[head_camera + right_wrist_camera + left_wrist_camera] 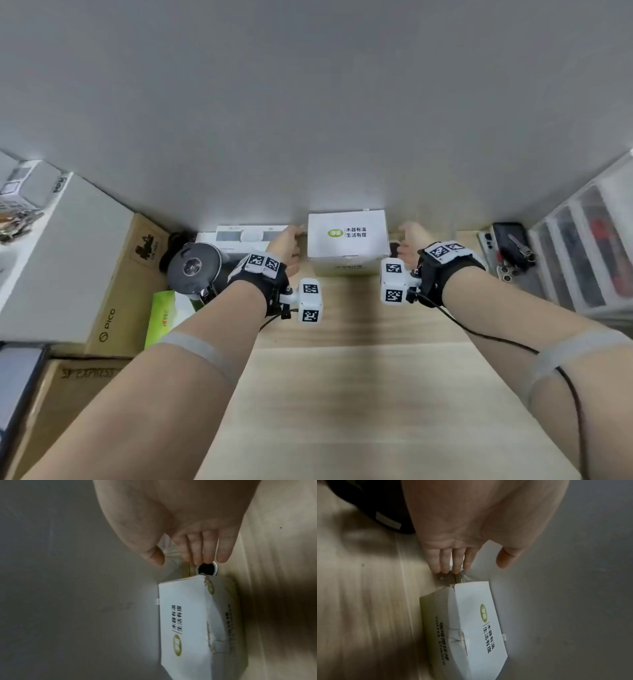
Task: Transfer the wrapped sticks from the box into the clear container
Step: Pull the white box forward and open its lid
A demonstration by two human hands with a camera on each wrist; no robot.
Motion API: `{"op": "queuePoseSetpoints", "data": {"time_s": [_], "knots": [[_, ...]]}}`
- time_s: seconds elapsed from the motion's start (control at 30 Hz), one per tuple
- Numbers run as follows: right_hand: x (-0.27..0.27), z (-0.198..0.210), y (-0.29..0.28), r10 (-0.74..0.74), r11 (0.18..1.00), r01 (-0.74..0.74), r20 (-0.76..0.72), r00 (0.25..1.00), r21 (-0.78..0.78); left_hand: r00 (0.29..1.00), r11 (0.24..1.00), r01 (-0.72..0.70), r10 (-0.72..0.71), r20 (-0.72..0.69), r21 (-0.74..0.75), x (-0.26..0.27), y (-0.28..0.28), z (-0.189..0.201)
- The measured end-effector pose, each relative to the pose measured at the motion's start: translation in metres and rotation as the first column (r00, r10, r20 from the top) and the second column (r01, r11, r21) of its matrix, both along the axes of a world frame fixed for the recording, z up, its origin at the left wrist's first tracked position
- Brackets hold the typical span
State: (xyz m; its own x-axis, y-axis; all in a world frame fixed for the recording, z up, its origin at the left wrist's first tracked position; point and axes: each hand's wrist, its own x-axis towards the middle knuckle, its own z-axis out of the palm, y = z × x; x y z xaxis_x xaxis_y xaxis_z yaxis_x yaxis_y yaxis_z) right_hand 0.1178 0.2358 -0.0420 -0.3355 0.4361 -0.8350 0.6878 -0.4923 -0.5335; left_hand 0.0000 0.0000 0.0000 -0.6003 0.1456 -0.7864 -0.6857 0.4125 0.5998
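A white box (pixel 347 236) with a green logo stands closed at the back of the wooden desk (pixel 359 377), against the wall. No wrapped sticks show. My left hand (pixel 291 240) is just left of the box, fingers straight and thumb apart, holding nothing. In the left wrist view the left hand (pixel 479 563) points past the box (pixel 471 628). My right hand (pixel 409 240) is just right of the box, also holding nothing. In the right wrist view a faint clear container (pixel 169 550) shows behind the right hand (pixel 181 559), beside the box (pixel 185 615).
A black lidded appliance (pixel 193 267) and a flat white box (pixel 246 236) sit left of the hands. Cardboard boxes (pixel 113 284) and a green tissue pack (pixel 164 315) line the left. Clear drawers (pixel 582 246) and a phone (pixel 510 250) stand right. A round cable hole (pixel 206 570) lies by the box.
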Motion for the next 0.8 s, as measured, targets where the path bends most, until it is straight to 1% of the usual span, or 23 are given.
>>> {"op": "queuePoseSetpoints", "data": {"time_s": [0.03,0.07,0.1,0.13,0.2,0.23,0.27,0.3,0.37,0.5,0.6,0.7,0.8], "knots": [[-0.003,-0.002,-0.005,0.032,0.999,-0.034,-0.04,0.999,-0.038,0.999,0.998,-0.025,0.023,0.024,0.064,0.003,0.002,0.001],[-0.006,-0.008,-0.005,0.058,0.997,-0.061,-0.063,0.996,-0.049,0.998,0.993,-0.039,0.032,0.06,0.115,0.004,0.007,0.0],[-0.008,-0.015,-0.007,0.071,0.996,-0.075,-0.083,0.994,-0.046,0.996,0.986,-0.076,0.066,0.067,0.15,0.005,0.009,-0.002],[-0.01,-0.028,-0.005,0.112,0.993,-0.114,-0.094,0.989,-0.016,0.996,0.987,-0.068,0.06,0.059,0.145,0.008,0.01,-0.003],[-0.014,-0.072,0.01,0.154,0.988,-0.154,-0.103,0.983,0.005,0.998,0.991,-0.059,0.056,0.033,0.118,0.012,0.012,-0.001],[-0.012,-0.073,0.009,0.168,0.986,-0.167,-0.085,0.982,0.019,0.999,0.994,-0.053,0.052,0.011,0.096,0.012,0.011,-0.003],[-0.012,-0.064,0.005,0.171,0.985,-0.169,-0.08,0.982,0.029,1.0,0.997,-0.031,0.031,-0.002,0.07,0.013,0.01,-0.003],[-0.012,-0.064,0.005,0.182,0.983,-0.179,-0.071,0.981,0.045,0.999,0.998,-0.03,0.03,-0.014,0.052,0.012,0.008,-0.005],[-0.006,-0.04,-0.007,0.189,0.981,-0.185,-0.069,0.98,0.06,1.0,1.0,-0.011,0.012,-0.023,0.011,0.014,0.004,-0.004],[0.009,-0.002,-0.031,0.229,0.97,-0.227,-0.014,0.973,0.09,0.995,0.992,0.094,-0.097,-0.034,-0.083,0.023,-0.005,0.001],[0.022,-0.001,-0.038,0.256,0.961,-0.255,0.01,0.967,0.107,0.984,0.973,0.177,-0.177,0.009,-0.149,0.034,-0.015,0.005],[0.041,0.032,-0.061,0.295,0.948,-0.304,0.095,0.951,0.095,0.972,0.956,0.236,-0.233,0.039,-0.174,0.049,-0.026,0.008],[0.064,0.045,-0.077,0.35,0.931,-0.36,0.131,0.927,0.06,0.955,0.937,0.296,-0.288,0.07,-0.185,0.066,-0.034,0.012]]}}
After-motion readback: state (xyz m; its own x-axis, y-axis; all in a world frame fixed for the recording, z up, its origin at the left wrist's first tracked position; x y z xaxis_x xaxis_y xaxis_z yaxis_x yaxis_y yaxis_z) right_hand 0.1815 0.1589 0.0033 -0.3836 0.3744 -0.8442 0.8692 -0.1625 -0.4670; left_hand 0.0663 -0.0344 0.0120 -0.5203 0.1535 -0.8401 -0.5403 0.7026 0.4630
